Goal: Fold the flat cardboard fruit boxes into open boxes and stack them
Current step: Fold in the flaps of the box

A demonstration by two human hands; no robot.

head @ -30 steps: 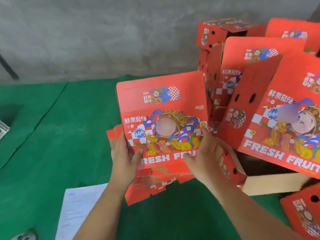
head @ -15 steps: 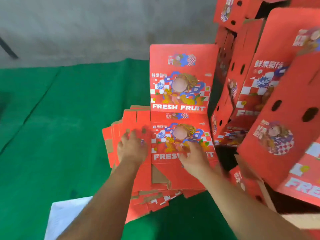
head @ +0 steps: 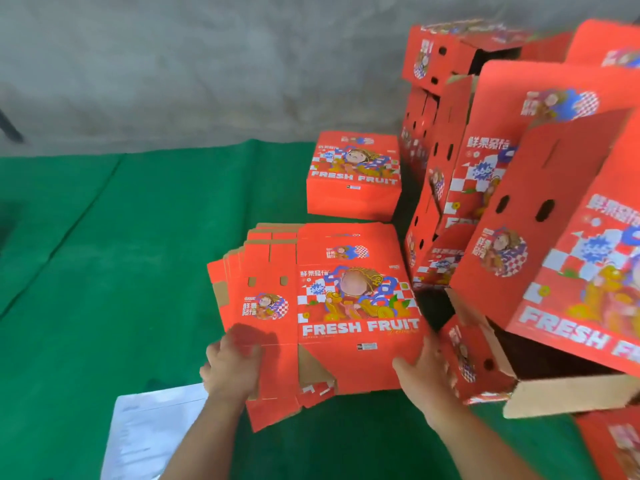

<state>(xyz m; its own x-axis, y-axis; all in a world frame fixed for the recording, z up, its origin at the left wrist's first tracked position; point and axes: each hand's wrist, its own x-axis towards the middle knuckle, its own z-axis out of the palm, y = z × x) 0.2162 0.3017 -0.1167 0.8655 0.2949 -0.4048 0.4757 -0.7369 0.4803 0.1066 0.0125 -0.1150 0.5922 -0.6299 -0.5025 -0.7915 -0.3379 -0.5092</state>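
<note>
Lying closed now — folded box (head: 353, 174) — hands back.

A rough grey concrete wall (head: 207, 64) is standing at the back, flatly lit. Green felt-like matting (head: 121, 254) is covering the floor, creasing in long seams. A white printed sheet (head: 149, 434) is lying on it.

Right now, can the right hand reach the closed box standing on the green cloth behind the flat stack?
Probably yes. The right hand is at the flat stack's near right edge, and only that low stack lies between it and the closed box. The leaning boxes stay to the right.
</note>
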